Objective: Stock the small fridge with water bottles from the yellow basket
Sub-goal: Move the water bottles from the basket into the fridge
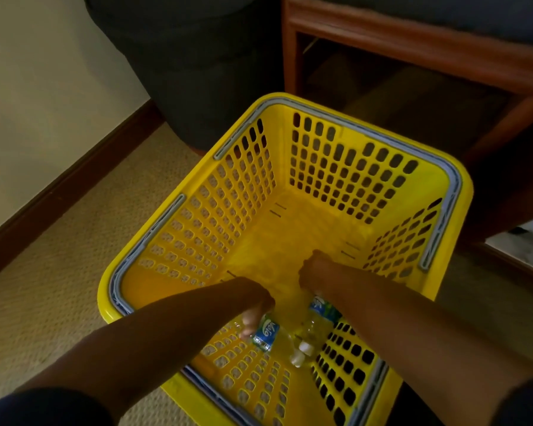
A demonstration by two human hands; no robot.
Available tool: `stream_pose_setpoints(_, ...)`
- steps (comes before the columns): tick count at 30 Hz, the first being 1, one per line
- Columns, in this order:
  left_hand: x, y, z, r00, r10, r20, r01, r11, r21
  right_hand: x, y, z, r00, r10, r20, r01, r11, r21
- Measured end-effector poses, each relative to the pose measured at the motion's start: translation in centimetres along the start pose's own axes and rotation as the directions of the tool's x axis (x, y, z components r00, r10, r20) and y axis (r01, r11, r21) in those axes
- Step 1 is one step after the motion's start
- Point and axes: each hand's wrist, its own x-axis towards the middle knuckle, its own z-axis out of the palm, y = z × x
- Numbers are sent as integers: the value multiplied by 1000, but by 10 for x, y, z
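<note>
A yellow perforated basket [345, 167] with grey handles stands on the carpet below me. Both my arms reach down into its near end. My left hand [254, 316] wraps a clear water bottle [266, 333] with a blue label. My right hand [316, 270] closes around a second water bottle [317, 321] with a blue and green label. The two bottles lie close together near the basket's front wall, white caps pointing toward me. The rest of the basket floor is bare. The fridge is out of view.
A dark round bin [194, 66] stands against the wall at the back left. A wooden frame of furniture [413, 50] sits at the back right, right behind the basket. Beige carpet [74, 272] and a dark skirting board lie to the left.
</note>
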Motion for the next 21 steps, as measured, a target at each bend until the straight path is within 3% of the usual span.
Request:
stream_pose_setpoints(5, -13, -3, -4, 996, -79, 34, 75, 991, 109, 4, -7, 8, 999, -4, 41, 5, 1000, -27)
stream_pose_setpoints(10, -37, -13, -14, 997, -83, -9, 83, 991, 105, -12, 1, 7, 1000, -6, 15, 5, 1000, 26)
stream_pose_setpoints(12, -55, -16, -17, 993, -110, -50, 113, 992, 63, -31, 11, 1, 999, 27, -20, -25, 992, 127)
stream_pose_setpoints(16, -97, -30, -19, 963, -191, -189, 164, 975, -148, -89, 40, -14, 975, 84, -208, -54, 988, 146)
stream_pose_setpoints(21, -148, -39, -18, 865, -210, -456, 24, 924, -381, -159, 70, -14, 892, 272, -361, -143, 928, 344)
